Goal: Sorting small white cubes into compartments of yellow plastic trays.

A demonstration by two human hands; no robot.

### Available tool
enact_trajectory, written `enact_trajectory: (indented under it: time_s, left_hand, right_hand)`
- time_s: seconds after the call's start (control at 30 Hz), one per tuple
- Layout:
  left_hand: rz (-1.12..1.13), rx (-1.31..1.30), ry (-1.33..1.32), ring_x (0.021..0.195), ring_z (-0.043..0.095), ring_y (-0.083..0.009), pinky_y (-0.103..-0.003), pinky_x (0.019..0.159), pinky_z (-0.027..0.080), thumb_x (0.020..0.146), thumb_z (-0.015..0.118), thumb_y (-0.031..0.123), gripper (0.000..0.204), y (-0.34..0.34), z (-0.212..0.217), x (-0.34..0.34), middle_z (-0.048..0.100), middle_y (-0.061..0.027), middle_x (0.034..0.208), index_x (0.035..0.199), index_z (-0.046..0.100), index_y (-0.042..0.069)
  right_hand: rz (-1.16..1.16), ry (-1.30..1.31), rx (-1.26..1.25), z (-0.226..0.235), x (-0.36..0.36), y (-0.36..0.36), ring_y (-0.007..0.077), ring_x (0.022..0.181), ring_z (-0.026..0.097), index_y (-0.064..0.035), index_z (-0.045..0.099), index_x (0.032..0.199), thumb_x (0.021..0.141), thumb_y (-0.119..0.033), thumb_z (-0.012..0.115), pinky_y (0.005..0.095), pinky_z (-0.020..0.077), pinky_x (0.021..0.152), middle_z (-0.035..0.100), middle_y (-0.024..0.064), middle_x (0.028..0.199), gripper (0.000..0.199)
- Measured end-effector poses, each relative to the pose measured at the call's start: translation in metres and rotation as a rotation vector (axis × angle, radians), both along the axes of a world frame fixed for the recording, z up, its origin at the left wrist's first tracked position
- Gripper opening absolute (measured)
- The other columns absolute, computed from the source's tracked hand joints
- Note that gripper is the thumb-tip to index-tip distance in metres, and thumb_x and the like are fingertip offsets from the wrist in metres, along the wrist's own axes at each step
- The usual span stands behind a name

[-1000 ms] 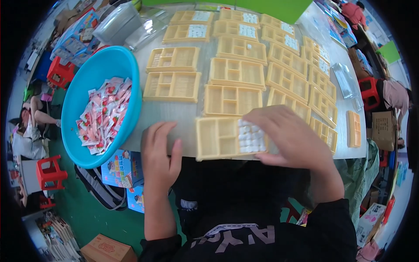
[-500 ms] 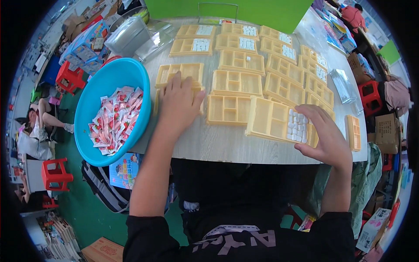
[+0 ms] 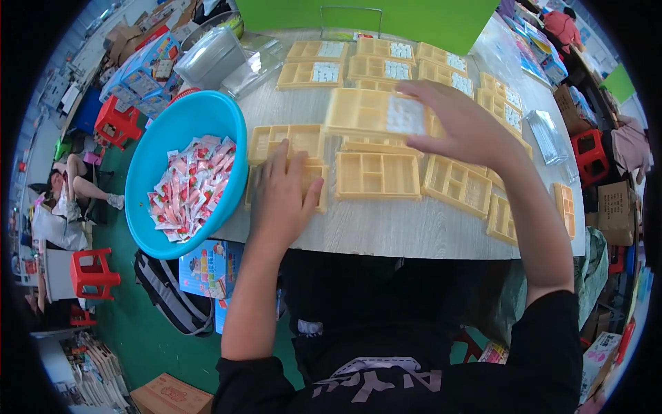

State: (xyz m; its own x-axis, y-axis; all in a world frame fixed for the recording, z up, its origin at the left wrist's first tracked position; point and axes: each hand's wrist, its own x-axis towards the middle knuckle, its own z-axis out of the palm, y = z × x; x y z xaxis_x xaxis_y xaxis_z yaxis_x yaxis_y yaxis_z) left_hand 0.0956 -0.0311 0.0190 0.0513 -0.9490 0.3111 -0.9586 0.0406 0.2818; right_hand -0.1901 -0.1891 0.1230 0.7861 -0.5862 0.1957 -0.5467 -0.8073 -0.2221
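Note:
My right hand [image 3: 452,124] grips a pale yellow compartment tray [image 3: 355,110] by its right end, held up over other trays. White pieces [image 3: 405,115] fill its right compartment, blurred by motion. My left hand [image 3: 279,200] lies with fingers spread on two trays at the table's left, touching the upper tray [image 3: 303,143] and covering part of the lower tray [image 3: 316,188]. No white pieces show in these two. In front of the raised tray lies a tray [image 3: 378,176] without pieces, with another tray [image 3: 458,186] to its right.
A blue basin [image 3: 238,131] of small pink-and-white packets [image 3: 193,186] stands at the left. Trays with white pieces [image 3: 327,72] line the far side. Clear plastic boxes [image 3: 214,62] sit at the back left, a clear pack [image 3: 547,138] at the right. A green panel [image 3: 414,24] rises behind.
My right hand has lifted the tray with white pieces from the near right and carried it left and away from me. My left hand stays on the left trays.

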Motion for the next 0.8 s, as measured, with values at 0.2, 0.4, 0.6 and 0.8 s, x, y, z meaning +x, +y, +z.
enact_trajectory:
  time_s: [0.2,0.4,0.6,0.8]
  left_hand:
    - [-0.028,-0.054,0.016,0.135,0.051,-0.0440,-0.053,0.113,0.041,0.094,0.069,0.027,0.048,0.009,0.002,0.006,0.050,-0.0271,0.150,0.134,0.063,0.000]
    - [-0.055,-0.083,0.044,0.133,0.052,-0.0452,-0.053,0.113,0.041,0.091,0.070,0.024,0.049,0.004,0.007,0.001,0.052,-0.0283,0.148,0.133,0.063,-0.001]
    - [-0.067,-0.076,0.053,0.139,0.048,-0.0452,-0.054,0.116,0.039,0.091,0.070,0.023,0.049,0.007,0.002,0.002,0.051,-0.0275,0.150,0.133,0.062,-0.001]
    - [-0.077,-0.020,0.066,0.142,0.047,-0.0414,-0.056,0.120,0.031,0.091,0.068,0.020,0.048,0.001,0.008,-0.003,0.058,-0.0212,0.145,0.135,0.062,0.001]
  right_hand:
    - [0.074,0.044,0.182,-0.038,0.108,-0.059,0.0387,0.132,0.059,-0.0033,0.053,0.146,0.091,-0.042,0.075,0.0477,0.0469,0.111,0.061,0.0219,0.143,0.071]
    - [0.089,0.071,-0.038,-0.062,0.141,-0.068,0.0404,0.120,0.064,-0.0010,0.056,0.143,0.086,-0.042,0.079,0.0502,0.0510,0.102,0.066,0.0238,0.133,0.074]
    - [0.109,0.104,-0.100,-0.074,0.152,-0.065,0.0330,0.120,0.065,-0.0035,0.063,0.134,0.083,-0.037,0.080,0.0492,0.0482,0.101,0.069,0.0159,0.125,0.064]
    - [0.158,0.115,-0.405,-0.038,0.065,-0.074,0.0294,0.112,0.067,-0.0082,0.069,0.119,0.089,-0.031,0.074,0.0480,0.0494,0.097,0.070,0.0122,0.112,0.038]
